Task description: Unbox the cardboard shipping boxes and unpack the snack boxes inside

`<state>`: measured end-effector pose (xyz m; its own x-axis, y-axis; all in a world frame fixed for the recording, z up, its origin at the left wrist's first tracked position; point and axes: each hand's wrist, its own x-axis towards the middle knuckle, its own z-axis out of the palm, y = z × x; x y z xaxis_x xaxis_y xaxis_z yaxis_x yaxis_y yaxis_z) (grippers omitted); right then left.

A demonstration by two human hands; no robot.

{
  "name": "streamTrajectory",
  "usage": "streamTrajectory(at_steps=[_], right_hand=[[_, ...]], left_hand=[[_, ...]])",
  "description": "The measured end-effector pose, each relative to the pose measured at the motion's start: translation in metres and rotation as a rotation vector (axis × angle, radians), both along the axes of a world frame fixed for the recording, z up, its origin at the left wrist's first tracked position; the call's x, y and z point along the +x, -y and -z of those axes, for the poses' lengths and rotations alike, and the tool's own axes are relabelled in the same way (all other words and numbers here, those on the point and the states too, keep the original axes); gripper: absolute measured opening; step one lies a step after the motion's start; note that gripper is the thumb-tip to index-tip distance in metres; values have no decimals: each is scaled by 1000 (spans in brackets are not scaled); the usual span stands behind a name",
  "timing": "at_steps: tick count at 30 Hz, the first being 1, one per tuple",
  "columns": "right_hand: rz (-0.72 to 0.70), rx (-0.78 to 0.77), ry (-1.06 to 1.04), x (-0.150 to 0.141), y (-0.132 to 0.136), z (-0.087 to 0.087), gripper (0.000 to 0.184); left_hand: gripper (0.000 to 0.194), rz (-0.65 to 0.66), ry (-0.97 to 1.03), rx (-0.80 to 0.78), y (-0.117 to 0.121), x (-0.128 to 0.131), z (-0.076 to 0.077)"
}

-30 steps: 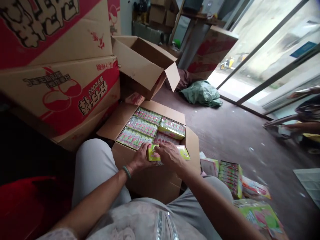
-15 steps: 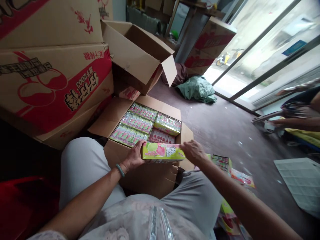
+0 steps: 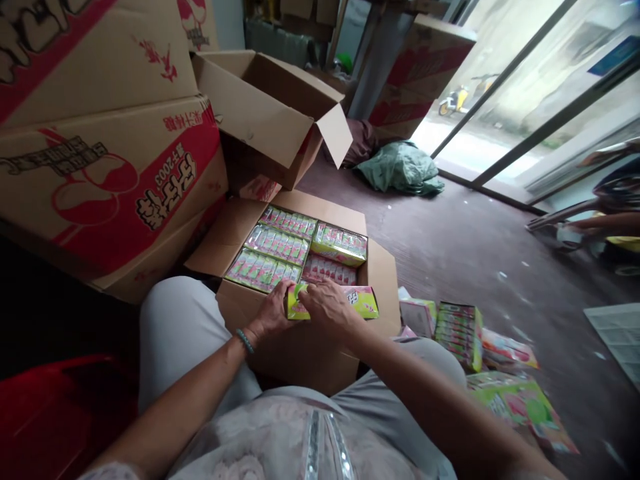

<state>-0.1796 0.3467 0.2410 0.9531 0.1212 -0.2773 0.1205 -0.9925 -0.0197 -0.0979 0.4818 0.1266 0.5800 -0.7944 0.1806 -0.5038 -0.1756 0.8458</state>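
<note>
An open cardboard carton (image 3: 235, 230) stands on the floor between my knees, packed with green and pink candy boxes (image 3: 280, 243). One such yellow-green candy box (image 3: 363, 301) lies at the carton's near edge. My left hand (image 3: 273, 312) grips its left end, a green bead bracelet on the wrist. My right hand (image 3: 327, 308) lies over the middle of the same box, fingers curled on it.
Big red-printed cartons (image 3: 115, 173) are stacked at the left, with an open empty carton (image 3: 273, 110) behind. Loose candy boxes (image 3: 460, 333) lie on the floor at the right. A green bag (image 3: 400, 170) sits by the glass door. Another person's arm (image 3: 600, 223) shows far right.
The candy box was lifted edge-on between both hands half a second ago; now it lies back at the carton's near edge with my right hand moved onto its middle.
</note>
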Motion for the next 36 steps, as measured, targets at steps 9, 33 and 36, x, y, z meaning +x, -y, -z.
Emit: streamTrajectory(at_steps=[9, 33, 36], right_hand=[[48, -133, -101, -33, 45, 13, 21], [602, -70, 20, -93, 141, 8, 51], [830, -355, 119, -147, 186, -16, 60]], left_hand=[[66, 39, -6, -25, -1, -1, -1], [75, -273, 5, 306, 13, 65, -17], [62, -599, 75, 628, 19, 113, -15]])
